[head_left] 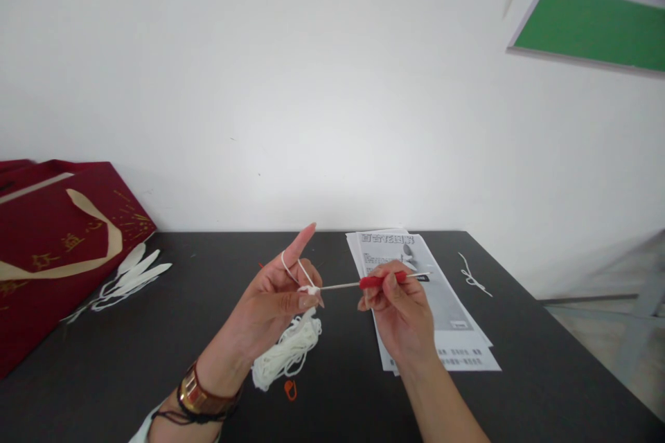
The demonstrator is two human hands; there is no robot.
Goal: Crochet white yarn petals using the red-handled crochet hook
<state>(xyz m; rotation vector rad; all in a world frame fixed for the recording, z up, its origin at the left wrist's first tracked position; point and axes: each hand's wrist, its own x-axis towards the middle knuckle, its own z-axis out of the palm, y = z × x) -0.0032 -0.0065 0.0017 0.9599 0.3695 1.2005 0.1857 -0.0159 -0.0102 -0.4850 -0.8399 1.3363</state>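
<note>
My left hand (pixel 283 291) pinches a small piece of white crochet work (pixel 313 290) between thumb and finger. White yarn loops over its raised index finger and runs down to the piece. My right hand (pixel 402 311) is closed around the red handle of a crochet hook (pixel 340 286), whose metal shaft points left and meets the white piece. The hook's very tip is hidden at the stitches. Beneath my left hand a loose skein of white yarn (pixel 288 353) lies on the table, and an orange stitch marker (pixel 290 390) is just in front of it.
Printed sheets (pixel 441 304) lie under and beyond my right hand on the black table (pixel 187 332). A short tied bit of white yarn (pixel 474 279) is farther right. At the left are white petal-shaped pieces (pixel 136 270) beside a dark red gift bag (pixel 62 221). A white wall (pixel 322 97) stands behind.
</note>
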